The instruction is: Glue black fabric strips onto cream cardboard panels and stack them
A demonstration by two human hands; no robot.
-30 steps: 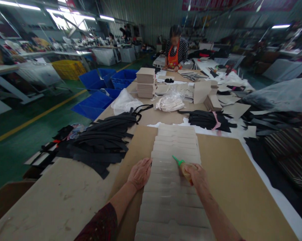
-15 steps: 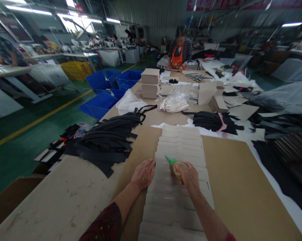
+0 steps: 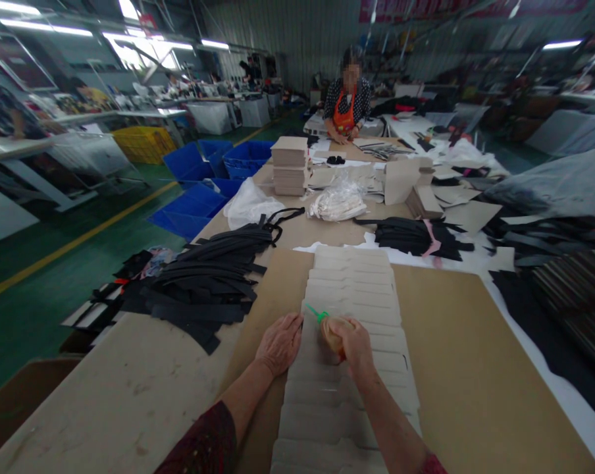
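Note:
My right hand [image 3: 354, 342] grips a small squeeze bottle [image 3: 330, 329] with a green nozzle, its tip pointing left and down onto a row of overlapping pale card pieces [image 3: 351, 296]. My left hand [image 3: 280, 342] lies flat with fingers stretched on the left edge of the same row. The card pieces rest on a large brown board [image 3: 455, 355].
A heap of black strips [image 3: 208, 276] lies left of the board, more black pieces [image 3: 411, 236] behind it. Stacked cards [image 3: 288, 164] and plastic bags stand further back. A person in an orange apron [image 3: 345, 105] works at the far end. Blue bins [image 3: 203, 178] sit on the floor.
My right hand has slid the bottle leftward along the card row, toward my left hand. The left hand has stayed in place.

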